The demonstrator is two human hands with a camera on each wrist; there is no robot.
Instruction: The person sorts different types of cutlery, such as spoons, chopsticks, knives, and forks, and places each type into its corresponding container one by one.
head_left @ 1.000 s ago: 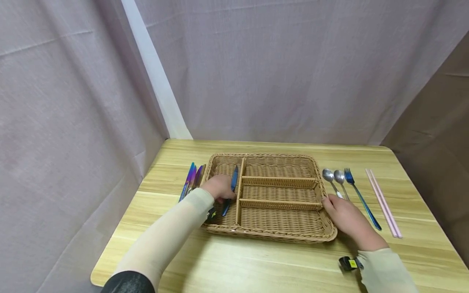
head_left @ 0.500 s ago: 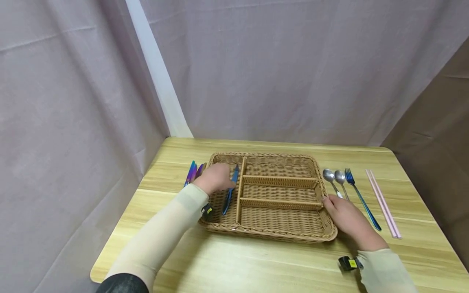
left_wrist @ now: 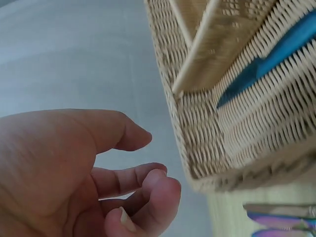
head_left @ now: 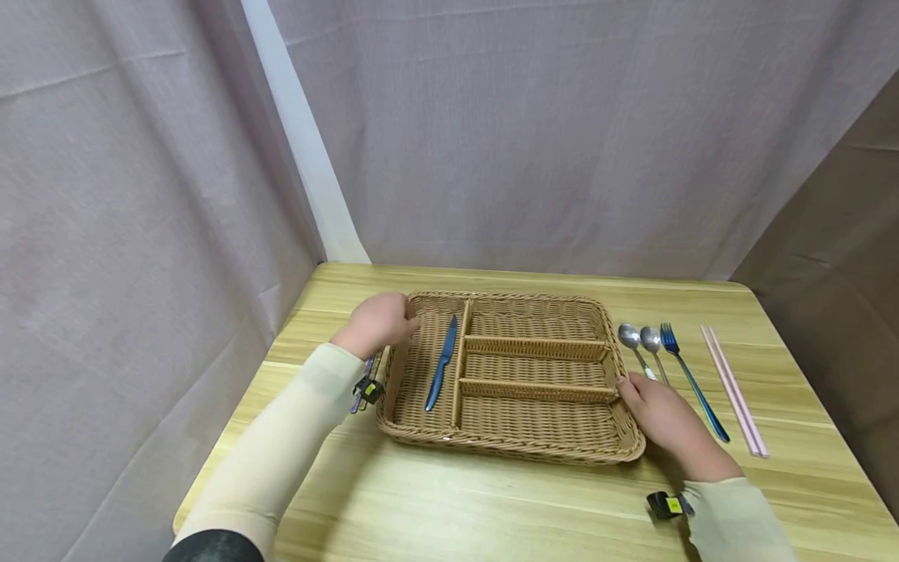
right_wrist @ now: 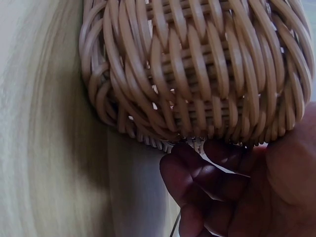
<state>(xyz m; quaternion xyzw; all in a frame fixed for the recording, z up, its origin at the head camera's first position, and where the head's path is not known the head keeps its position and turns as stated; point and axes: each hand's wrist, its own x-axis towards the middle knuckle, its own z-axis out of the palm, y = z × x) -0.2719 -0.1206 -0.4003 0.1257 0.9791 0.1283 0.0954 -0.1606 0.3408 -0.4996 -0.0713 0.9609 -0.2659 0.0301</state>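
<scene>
A wooden counter (head_left: 492, 507) carries a woven wicker tray (head_left: 541, 449) with one long compartment on its left side and three shorter ones stacked to the right. A blue knife (head_left: 441, 363) lies alone in the long left compartment, its long axis running away from the person, blade end toward the far rim, slightly tilted. Just outside the tray's left wall, on the counter, lie a few more iridescent purple-blue utensils (head_left: 367, 378), mostly hidden under the left forearm and running the same way as the knife.

The left hand (head_left: 379, 321) hovers at the tray's far left corner, above the outside utensils, which lie just below and toward the person from it. Its fingers are loosely curled and hold nothing, as the left wrist view confirms. This hand is far nearer those utensils than the right.

The right hand (head_left: 663, 417) rests against the tray's right edge, fingertips pressed under the woven rim, steadying it. Beyond it lie two silver spoons (head_left: 642, 343), a blue fork (head_left: 684, 367) and pink chopsticks (head_left: 733, 390), all pointing away from the person.

Compared with a second ago, the left hand has let go of the blue knife, left it in the compartment and drawn out leftward over the rim; the right hand has not moved
</scene>
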